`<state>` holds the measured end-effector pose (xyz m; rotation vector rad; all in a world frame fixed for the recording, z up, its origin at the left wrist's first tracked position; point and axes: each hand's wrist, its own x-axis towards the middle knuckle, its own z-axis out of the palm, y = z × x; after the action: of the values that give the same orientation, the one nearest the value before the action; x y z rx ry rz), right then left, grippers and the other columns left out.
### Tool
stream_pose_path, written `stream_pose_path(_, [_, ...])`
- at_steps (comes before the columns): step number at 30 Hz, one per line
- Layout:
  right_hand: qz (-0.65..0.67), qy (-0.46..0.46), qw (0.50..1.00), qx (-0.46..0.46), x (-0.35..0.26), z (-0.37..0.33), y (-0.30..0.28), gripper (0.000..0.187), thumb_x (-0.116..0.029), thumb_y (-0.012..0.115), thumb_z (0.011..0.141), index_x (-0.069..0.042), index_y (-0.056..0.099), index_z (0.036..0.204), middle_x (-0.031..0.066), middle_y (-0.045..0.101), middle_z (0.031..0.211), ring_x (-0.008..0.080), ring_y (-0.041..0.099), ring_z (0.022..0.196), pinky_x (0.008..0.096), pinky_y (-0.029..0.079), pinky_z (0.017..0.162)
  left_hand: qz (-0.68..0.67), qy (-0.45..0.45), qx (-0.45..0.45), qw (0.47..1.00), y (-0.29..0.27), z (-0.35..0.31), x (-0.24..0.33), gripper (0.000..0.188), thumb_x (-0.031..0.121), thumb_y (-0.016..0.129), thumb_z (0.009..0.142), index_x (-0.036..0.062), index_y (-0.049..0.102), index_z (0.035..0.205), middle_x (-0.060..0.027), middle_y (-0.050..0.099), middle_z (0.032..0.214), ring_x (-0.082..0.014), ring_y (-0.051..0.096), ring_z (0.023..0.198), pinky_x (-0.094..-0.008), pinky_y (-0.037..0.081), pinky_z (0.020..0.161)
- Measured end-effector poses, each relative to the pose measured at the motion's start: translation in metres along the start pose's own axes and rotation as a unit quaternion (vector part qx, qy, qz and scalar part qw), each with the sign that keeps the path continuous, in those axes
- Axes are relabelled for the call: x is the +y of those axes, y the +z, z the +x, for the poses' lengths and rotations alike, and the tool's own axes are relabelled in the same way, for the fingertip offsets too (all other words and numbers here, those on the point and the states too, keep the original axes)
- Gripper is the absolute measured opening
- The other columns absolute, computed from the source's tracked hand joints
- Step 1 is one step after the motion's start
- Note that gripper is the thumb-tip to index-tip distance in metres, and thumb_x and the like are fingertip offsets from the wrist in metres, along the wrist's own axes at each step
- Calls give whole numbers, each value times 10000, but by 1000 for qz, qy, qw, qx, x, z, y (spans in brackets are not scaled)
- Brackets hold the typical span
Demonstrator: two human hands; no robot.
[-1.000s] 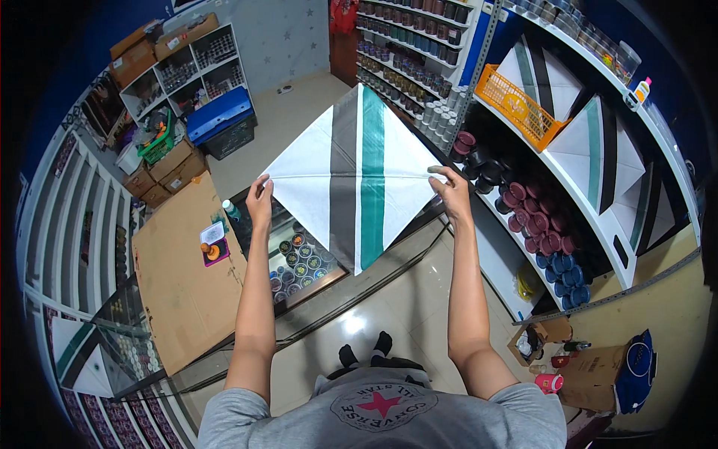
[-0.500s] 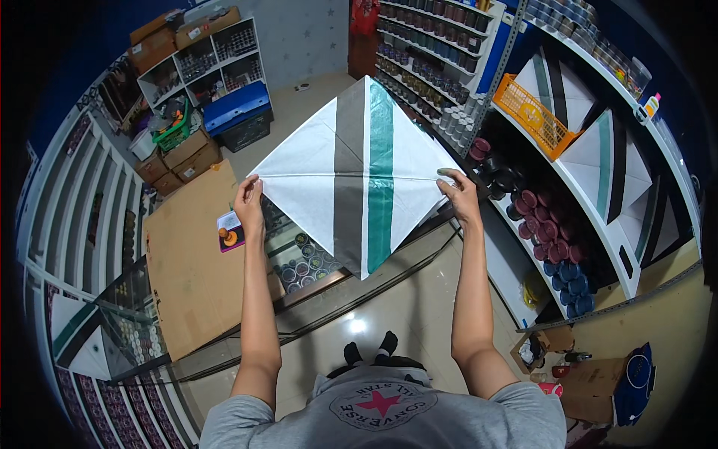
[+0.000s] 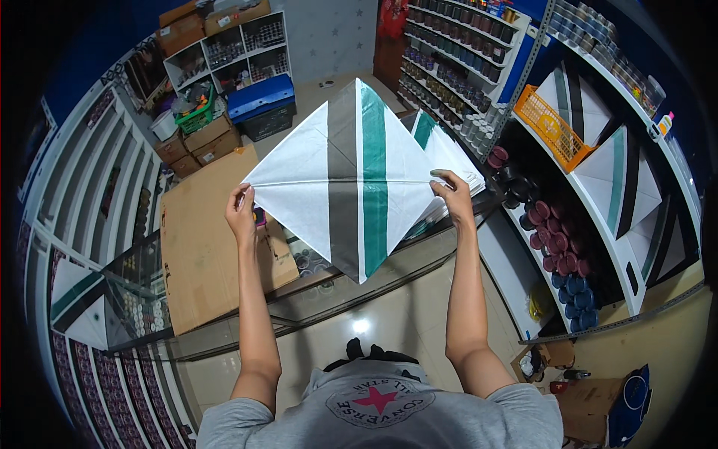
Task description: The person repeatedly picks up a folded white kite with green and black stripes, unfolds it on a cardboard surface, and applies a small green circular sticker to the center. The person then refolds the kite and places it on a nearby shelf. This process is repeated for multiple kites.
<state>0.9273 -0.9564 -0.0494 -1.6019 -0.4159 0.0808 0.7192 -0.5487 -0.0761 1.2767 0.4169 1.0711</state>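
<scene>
Stretched between my hands is a diamond-shaped kite (image 3: 299, 161), white with one dark grey and one green stripe. A thin spar runs across it from side to side. My left hand (image 3: 240, 213) pinches its left corner between thumb and fingers. At the opposite corner, my right hand (image 3: 455, 197) grips the kite with fingers curled over the tip. Behind the right corner, a stack of similar kites (image 3: 458, 155) lies on the glass counter, partly hidden by the held one.
A cardboard sheet (image 3: 217, 247) covers the counter's left part. At the right, shelves hold more kites (image 3: 609, 179), an orange basket (image 3: 550, 127) and maroon spools (image 3: 550, 239). A blue-lidded bin (image 3: 260, 101) stands beyond the counter. Cartons (image 3: 587, 400) sit on the floor at lower right.
The held kite has shifted slightly left relative to the counter, and the stack of kites behind it has come into sight. Both hands keep their hold on the corners.
</scene>
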Motion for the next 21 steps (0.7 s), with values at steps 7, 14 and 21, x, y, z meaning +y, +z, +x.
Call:
stream_pose_path(7, [9, -14, 999, -43, -3, -6, 12, 256, 6, 654, 808, -22, 674, 1061, 10, 652, 895, 74, 532, 725, 226, 447, 671, -13, 47, 33, 998, -26, -19, 15, 151, 63, 648, 895, 13, 623, 1036, 12, 574, 905, -51, 530, 787, -189, 450, 671])
stream_pose_path(14, [15, -31, 996, -77, -4, -13, 23, 238, 7, 649, 809, -15, 677, 1044, 8, 637, 854, 73, 529, 717, 233, 446, 656, -19, 41, 76, 996, -48, -50, 28, 160, 59, 667, 883, 12, 629, 1031, 18, 554, 873, -52, 517, 746, -189, 449, 662])
stream_pose_path(21, [26, -28, 993, -116, -8, -20, 50, 223, 10, 649, 807, -3, 673, 1028, 6, 627, 828, 78, 528, 709, 231, 441, 643, -33, 67, 125, 989, -75, -62, 43, 113, 41, 663, 883, 8, 638, 987, 26, 567, 864, -22, 511, 749, -162, 399, 625])
